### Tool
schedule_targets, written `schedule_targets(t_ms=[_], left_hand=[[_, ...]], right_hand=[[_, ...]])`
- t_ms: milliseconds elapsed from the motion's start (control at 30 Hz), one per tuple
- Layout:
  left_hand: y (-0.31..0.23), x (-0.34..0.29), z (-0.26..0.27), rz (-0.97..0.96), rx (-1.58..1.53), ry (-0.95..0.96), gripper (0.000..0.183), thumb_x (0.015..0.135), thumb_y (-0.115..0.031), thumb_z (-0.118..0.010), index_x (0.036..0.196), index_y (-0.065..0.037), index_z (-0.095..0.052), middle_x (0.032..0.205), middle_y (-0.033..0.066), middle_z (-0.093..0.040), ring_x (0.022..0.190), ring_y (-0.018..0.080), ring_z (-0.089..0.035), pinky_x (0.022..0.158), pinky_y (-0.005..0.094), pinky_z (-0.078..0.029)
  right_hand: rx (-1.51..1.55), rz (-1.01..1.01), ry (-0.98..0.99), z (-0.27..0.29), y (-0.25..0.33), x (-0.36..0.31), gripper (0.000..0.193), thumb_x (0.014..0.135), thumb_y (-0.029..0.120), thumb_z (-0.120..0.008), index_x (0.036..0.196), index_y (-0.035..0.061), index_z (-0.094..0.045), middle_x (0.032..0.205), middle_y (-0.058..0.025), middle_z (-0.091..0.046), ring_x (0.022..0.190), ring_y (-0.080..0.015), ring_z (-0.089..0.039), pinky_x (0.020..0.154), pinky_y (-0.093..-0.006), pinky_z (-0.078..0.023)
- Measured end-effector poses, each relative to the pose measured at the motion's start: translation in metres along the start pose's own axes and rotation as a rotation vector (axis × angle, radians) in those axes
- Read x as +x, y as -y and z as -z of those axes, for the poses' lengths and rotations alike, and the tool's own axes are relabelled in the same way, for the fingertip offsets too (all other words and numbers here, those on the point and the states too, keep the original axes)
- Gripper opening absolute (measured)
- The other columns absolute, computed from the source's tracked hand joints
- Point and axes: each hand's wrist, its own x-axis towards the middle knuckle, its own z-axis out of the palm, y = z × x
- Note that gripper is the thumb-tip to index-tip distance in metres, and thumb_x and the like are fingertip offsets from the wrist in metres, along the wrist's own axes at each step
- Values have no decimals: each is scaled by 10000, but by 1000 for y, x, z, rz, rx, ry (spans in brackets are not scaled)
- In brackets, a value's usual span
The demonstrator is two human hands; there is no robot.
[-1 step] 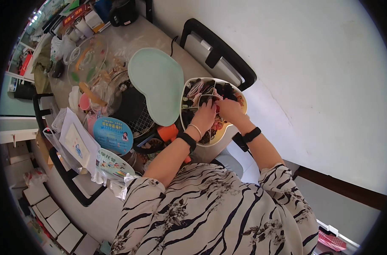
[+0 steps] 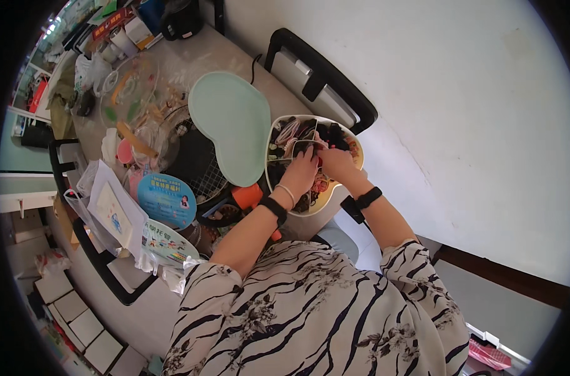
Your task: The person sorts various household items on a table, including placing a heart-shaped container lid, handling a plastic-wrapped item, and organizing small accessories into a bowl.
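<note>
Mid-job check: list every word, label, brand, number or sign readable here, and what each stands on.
Round blue card: large printed lettering; wording not copied here.
White-and-green oval card: large printed lettering, likewise not copied.
Red box-shaped package at the back: pale lettering, too small and blurred to read.
Pale rectangular sheet with small blue picture: no readable lettering.
Cream divided plastic box: none readable.
</note>
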Motion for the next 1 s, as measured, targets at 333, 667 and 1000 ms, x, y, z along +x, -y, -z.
schedule_targets(t_ms=[333, 667, 1000], left_hand=[[-1, -47, 36, -59, -94, -106, 299, 796, -17, -520, 1082, 14, -605, 1142, 186, -557, 1103, 334, -519, 962, 415, -422], [0, -16, 14, -24, 174, 76, 184, 811, -97, -535, 909, 16, -642, 1062, 165, -608, 1096, 289, -545, 1001, 404, -382], [18, -74, 105, 218, 143, -708, 433, 850, -78, -599, 1265, -23, -489, 1285, 209, -453, 1216, 392, -427, 998, 455, -371]], right_hand=[[367, -20, -236, 0, -16, -13, 298, 786, 108, -555, 1047, 169, -684, 950, -86, -672, 927, -294, -636, 777, -432, -503], [175, -51, -228, -2, 1, -19, 407, 772, 33, -535, 1151, 156, -619, 1158, -53, -623, 964, -286, -631, 781, -400, -515], [415, 130, -297, -22, 3, -7, 363, 802, 24, -503, 1133, 110, -622, 1162, -82, -626, 981, -296, -624, 812, -399, -510]])
